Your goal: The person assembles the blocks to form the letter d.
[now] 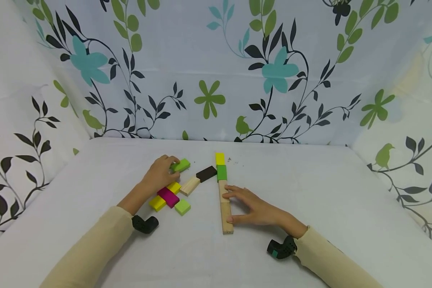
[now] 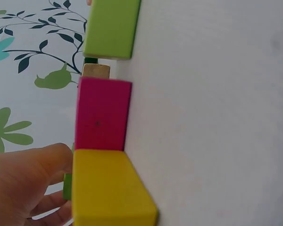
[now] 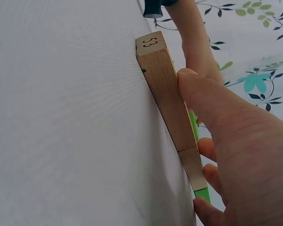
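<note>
My left hand [image 1: 161,173] pinches a light green block [image 1: 181,165] between thumb and fingers at the far end of a loose group. Below it, a magenta block [image 1: 169,197] lies between a yellow block [image 1: 157,203] and another yellow piece [image 1: 174,187], with a lime block [image 1: 182,207] beside them. My right hand [image 1: 256,209] touches the right side of a straight row, thumb and fingers spread along it. This row has a long wooden block [image 3: 166,94] marked 53 at the near end, a paler wooden block [image 1: 223,192], a green block [image 1: 221,173] and a yellow block [image 1: 220,159].
Between the hands, a dark brown block [image 1: 206,174] and a pale wooden block [image 1: 190,186] lie end to end, slanting toward the row. All rest on a white-covered table [image 1: 309,172]. Patterned cloth [image 1: 209,72] hangs behind it and at both sides.
</note>
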The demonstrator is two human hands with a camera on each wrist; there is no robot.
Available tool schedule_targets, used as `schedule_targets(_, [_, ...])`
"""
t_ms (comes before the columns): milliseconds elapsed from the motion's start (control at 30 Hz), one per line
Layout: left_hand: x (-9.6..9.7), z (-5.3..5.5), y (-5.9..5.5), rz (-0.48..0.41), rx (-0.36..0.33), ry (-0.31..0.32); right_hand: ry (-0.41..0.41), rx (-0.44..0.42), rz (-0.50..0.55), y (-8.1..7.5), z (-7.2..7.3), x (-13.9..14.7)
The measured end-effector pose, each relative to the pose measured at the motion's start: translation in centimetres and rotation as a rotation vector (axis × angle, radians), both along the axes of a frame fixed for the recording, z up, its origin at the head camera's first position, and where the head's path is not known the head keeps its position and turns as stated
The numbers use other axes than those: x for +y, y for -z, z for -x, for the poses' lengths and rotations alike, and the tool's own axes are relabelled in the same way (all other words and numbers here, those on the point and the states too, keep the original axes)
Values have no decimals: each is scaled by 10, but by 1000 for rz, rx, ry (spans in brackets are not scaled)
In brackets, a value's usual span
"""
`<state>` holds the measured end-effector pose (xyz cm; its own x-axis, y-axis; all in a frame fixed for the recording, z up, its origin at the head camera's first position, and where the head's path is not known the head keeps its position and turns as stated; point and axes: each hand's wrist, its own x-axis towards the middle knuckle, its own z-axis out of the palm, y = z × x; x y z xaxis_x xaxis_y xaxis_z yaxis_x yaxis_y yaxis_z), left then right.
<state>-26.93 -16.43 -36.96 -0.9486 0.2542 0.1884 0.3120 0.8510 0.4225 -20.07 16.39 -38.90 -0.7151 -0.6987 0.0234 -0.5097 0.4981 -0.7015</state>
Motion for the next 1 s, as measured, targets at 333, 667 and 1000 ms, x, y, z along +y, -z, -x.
schedule_targets(333, [4,-12,-5,-59,40,5,-10,18,9,-1,-1,0])
schedule_targets(667, [11,-27,-8,-103,57,91,-7,7,9,0,-1,1])
schedule_targets(1000, [17,-41,-9,-112,156,179,-13,19,13,3,1,1])
